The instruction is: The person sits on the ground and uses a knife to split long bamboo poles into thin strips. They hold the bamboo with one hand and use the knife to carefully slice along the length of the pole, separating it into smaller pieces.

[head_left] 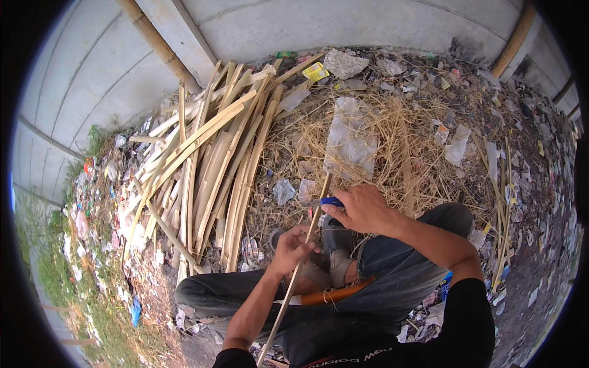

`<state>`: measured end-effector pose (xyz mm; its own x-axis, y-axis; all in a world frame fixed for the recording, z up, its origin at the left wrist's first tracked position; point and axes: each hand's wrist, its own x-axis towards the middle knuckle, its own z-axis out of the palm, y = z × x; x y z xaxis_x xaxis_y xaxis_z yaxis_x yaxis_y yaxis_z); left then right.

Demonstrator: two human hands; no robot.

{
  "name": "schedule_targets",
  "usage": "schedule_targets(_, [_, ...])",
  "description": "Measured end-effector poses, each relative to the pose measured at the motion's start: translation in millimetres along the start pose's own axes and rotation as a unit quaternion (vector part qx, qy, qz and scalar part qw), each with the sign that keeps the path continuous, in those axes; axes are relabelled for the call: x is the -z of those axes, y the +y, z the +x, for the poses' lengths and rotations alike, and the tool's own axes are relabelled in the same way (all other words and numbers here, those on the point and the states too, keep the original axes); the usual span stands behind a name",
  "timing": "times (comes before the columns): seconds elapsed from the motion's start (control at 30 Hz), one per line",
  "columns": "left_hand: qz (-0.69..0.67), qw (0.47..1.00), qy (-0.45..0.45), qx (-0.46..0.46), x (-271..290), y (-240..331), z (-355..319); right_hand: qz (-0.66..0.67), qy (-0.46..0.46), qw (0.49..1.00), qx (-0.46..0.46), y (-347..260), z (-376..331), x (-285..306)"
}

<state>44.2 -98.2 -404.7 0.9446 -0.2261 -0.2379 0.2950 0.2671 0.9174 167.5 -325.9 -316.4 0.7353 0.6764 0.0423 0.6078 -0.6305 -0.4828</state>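
1. Littered ground [540, 257] at the foot of a grey concrete wall [343, 24] is seen from above, strewn with dry straw [392, 147], plastic scraps and wrappers.
2. A thin bamboo strip [293, 279] is gripped by the left hand [289, 248], whose fingers are curled closed around its middle part.
3. The same strip is met higher up by the right hand [362, 208], which is closed around a tool with a blue handle [332, 201]; the blade itself cannot be made out.
4. The strip is held slanted, its upper end pointing toward the straw and its lower end running down past the left forearm toward the bottom edge of the view.
5. Both hands are kept close together above the bent knees of the seated person, who is dressed in dark grey trousers [392, 270] and a black sleeve [466, 319].
6. An orange-brown handle [334, 294] is seen lying across the lap, just below the hands.
7. A heap of split bamboo slats [215, 165] is piled to the person's left, leaning toward the wall, well apart from the hands.
8. A clear plastic sheet [351, 138] is spread on the straw beyond the strip's upper end.
9. Open room is left ahead over the straw and to the right over the ground; the left side is crowded by the slats, with grass [67, 270] at the far left edge.
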Motion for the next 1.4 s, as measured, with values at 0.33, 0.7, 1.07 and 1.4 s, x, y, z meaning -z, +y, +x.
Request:
schedule_targets(0.33, [0.043, 0.998, 0.037, -0.026, 2, -1, -1, -0.011, -0.011, 1.000, -0.006, 9, 6, -11])
schedule_targets(0.7, [0.066, 0.995, 0.066, -0.027, 4, 1, 1, -0.010, 0.032, 0.999, 0.000, 24, 12, -7])
schedule_targets(1.07, [0.048, 0.998, 0.034, -0.011, 4, 2, -6, 0.136, 0.070, 0.988, -0.032, 34, 13, 2])
schedule_targets(1.4, [-0.008, 1.000, -0.016, 0.017, 4, 8, -3, 0.142, 0.054, 0.988, -0.041, 25, 11, 1])
